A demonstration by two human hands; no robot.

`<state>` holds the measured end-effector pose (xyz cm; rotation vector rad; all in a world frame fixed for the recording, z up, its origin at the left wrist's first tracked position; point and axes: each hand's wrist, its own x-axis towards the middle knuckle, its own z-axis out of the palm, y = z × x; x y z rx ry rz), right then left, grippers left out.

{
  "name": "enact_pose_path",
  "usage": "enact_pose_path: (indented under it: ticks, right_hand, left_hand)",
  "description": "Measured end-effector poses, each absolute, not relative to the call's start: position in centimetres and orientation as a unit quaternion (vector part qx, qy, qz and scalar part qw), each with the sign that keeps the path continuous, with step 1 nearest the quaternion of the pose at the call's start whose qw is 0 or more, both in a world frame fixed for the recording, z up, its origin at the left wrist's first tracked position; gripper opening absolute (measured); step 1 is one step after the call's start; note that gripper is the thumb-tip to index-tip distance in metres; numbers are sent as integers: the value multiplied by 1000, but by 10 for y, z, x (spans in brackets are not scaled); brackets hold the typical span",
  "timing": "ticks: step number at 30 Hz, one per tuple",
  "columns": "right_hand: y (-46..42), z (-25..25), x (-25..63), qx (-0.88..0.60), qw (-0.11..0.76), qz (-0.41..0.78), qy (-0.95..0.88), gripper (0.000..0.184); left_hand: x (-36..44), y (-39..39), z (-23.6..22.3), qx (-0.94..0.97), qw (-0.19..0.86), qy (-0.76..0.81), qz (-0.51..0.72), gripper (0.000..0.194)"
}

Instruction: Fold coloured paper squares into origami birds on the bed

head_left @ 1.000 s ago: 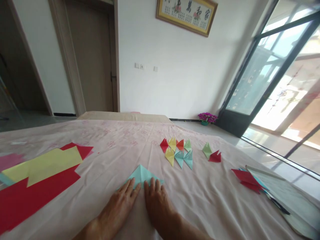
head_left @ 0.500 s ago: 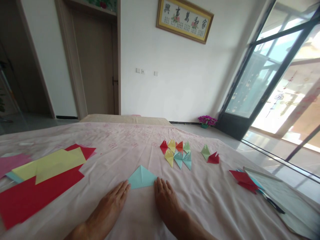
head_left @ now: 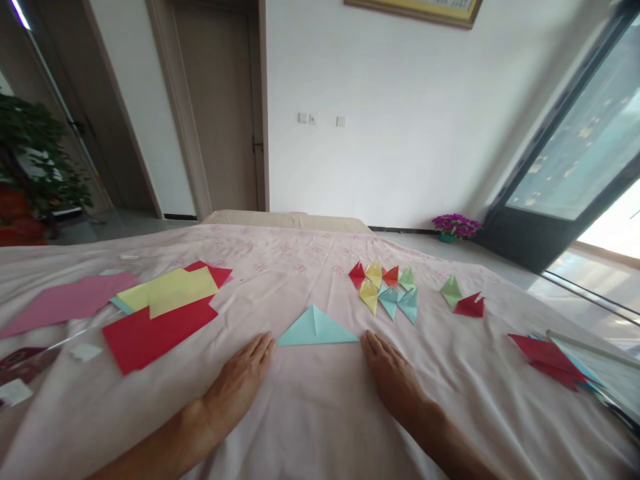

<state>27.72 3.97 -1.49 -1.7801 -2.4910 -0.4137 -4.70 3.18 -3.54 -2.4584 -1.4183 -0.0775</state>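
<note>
Light blue paper triangle (head_left: 320, 331) is flat on the pink cloth (head_left: 300, 420), mid-table, between the person's hands. Long edge faces the person, apex points far, crease runs down from the apex.

Left hand (head_left: 245, 370): palm down, fingers extended and together, tips at the triangle's left corner. Right hand (head_left: 395, 370): mirror of that at the right corner. Neither is gripping anything I can see. Can't tell from here if the tips press on the paper or just sit beside it.

Handling, my read: next to no weight, thin, bends easily but holds a crease. Likely to slide or lift with a light nudge; crushes or tears if pinched hard. Best hold: flat fingertips on the two side corners, or a light pinch at the long edge. Keep off the apex, points dent first. The cloth is soft and wrinkled, so poor backing for a sharp crease.

Around it: yellow sheet (head_left: 185, 290) and red sheet (head_left: 160, 340) to the left, cluster of small folded pieces (head_left: 369, 297) far right of the triangle.

Writing: no brand or label on the triangle. Framed panel (head_left: 440, 7) on the wall is cut off, its marks unreadable.
</note>
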Motion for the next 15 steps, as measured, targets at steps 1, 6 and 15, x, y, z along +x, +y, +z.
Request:
enact_pose_path:
  ticks: [1, 6, 15]
  right_hand:
    - [39, -10, 281, -579, 31, -115, -807, 62]
    - [49, 19, 288, -587, 96, 12, -804, 53]
    - [75, 5, 259, -580, 189, 56, -790, 54]
  left_hand:
    - [-49, 32, -34, -859, 138, -492, -36, 70]
    - [-55, 38, -14, -861, 6, -496, -110, 67]
    - [-24, 71, -17, -803, -127, -517, -269, 71]
